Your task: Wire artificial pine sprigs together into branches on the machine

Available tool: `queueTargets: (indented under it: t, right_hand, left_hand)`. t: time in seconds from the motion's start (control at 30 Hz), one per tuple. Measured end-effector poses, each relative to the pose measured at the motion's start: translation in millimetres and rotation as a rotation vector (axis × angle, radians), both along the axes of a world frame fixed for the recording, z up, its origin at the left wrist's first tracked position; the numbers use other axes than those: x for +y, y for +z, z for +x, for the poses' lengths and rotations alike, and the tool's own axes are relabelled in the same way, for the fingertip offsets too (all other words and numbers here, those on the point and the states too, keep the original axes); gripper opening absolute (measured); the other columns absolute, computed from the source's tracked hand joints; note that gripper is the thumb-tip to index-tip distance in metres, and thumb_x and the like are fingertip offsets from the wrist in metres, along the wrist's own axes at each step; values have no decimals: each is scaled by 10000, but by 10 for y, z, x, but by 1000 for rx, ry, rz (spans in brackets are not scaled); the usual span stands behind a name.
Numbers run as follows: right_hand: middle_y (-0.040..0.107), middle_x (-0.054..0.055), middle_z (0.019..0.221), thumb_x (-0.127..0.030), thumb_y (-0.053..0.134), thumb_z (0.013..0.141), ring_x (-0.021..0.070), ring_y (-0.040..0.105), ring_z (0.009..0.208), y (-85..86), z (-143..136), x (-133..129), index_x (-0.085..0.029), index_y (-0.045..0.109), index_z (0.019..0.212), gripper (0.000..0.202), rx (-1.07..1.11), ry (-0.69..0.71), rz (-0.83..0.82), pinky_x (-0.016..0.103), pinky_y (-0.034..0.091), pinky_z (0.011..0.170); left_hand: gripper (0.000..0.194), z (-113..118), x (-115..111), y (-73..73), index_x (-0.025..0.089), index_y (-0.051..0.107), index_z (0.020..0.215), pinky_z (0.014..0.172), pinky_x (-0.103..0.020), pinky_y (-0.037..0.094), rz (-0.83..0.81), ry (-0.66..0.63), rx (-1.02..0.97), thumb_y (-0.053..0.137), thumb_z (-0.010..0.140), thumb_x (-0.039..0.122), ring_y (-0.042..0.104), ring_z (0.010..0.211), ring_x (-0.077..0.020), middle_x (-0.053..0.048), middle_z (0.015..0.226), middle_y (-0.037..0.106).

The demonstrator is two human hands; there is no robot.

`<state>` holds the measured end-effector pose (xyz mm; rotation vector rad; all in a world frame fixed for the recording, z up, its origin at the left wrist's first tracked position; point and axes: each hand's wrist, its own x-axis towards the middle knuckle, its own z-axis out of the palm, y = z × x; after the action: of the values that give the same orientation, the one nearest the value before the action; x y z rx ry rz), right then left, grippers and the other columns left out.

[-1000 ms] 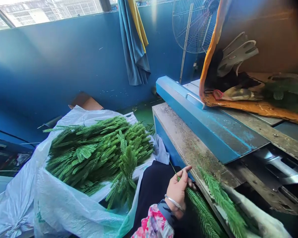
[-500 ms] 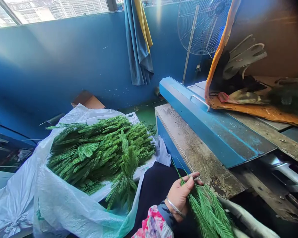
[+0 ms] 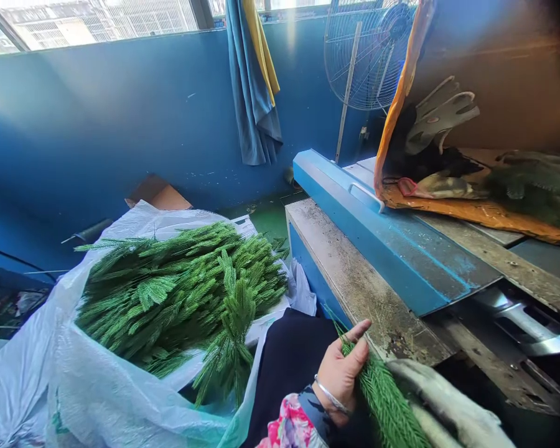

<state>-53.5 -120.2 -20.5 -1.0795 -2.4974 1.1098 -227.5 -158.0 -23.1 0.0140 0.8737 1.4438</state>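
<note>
My left hand [image 3: 340, 371], with a silver bangle and a floral sleeve, is closed around the thin stems of a bunch of green artificial pine sprigs [image 3: 386, 398]. The sprigs hang down towards the lower right, with the thumb pressed on the stems. At the bunch's right side is my right hand [image 3: 452, 398] in a dirty whitish glove. Its visible fingers are stretched out and apart, close against the needles; the rest is cut off by the frame's edge. Left of my dark-clothed leg, a large white plastic sack [image 3: 135, 398] holds a heap of similar sprigs [image 3: 182, 286].
A blue machine cover [image 3: 378, 230] with a handle lies beyond a worn metal ledge [image 3: 350, 261]. On the right stands an orange-edged box [image 3: 476, 214] with gloves [image 3: 441, 121] inside. A fan [image 3: 368, 56] and a hanging cloth [image 3: 256, 106] are by the blue wall.
The view has shifted slightly to the right. My gloved right hand shows more and has come up alongside the sprigs, which now lie closer together. My left hand keeps its hold.
</note>
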Motion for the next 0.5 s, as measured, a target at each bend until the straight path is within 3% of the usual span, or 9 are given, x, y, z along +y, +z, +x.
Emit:
queueTargets:
  t: [0.1, 0.23, 0.33, 0.4, 0.5]
  right_hand:
    - [521, 48, 1235, -373, 522, 757, 197, 519, 1090, 76, -155, -79, -244, 478, 1206, 470, -15, 15, -184, 223, 466, 879]
    - [506, 72, 1248, -325, 526, 712, 192, 531, 1077, 113, -279, -137, -224, 311, 1277, 613, -97, -118, -352, 239, 493, 853]
    - [520, 86, 1228, -238, 461, 714, 172, 540, 1064, 92, -234, -109, -184, 306, 1266, 576, -134, -163, -328, 229, 478, 870]
    - [573, 82, 1154, -217, 458, 698, 174, 578, 1003, 76, -151, -81, -164, 346, 1238, 554, -127, -152, -294, 214, 491, 838]
    - [624, 56, 1044, -205, 482, 664, 185, 608, 935, 76, -24, -73, -168, 386, 1209, 555, -121, -130, -280, 209, 510, 786]
  left_hand:
    - [362, 69, 30, -14, 115, 662, 896, 482, -165, 344, -8, -3, 5, 735, 610, 326, 480, 488, -50, 3, 578, 557]
    - [323, 203, 107, -65, 114, 602, 617, 458, -181, 319, -29, 97, 87, 711, 606, 417, 413, 441, -43, 33, 510, 481]
    - [303, 261, 160, -84, 133, 610, 705, 541, -198, 371, -91, 158, 183, 727, 593, 389, 473, 520, -67, 28, 583, 530]
    - [341, 262, 183, -76, 150, 623, 861, 674, -220, 405, -113, 211, 270, 730, 605, 349, 549, 682, -109, -8, 736, 611]
    - [453, 243, 201, -45, 142, 593, 1013, 772, -281, 411, -124, 242, 233, 702, 636, 369, 589, 818, -177, -78, 847, 656]
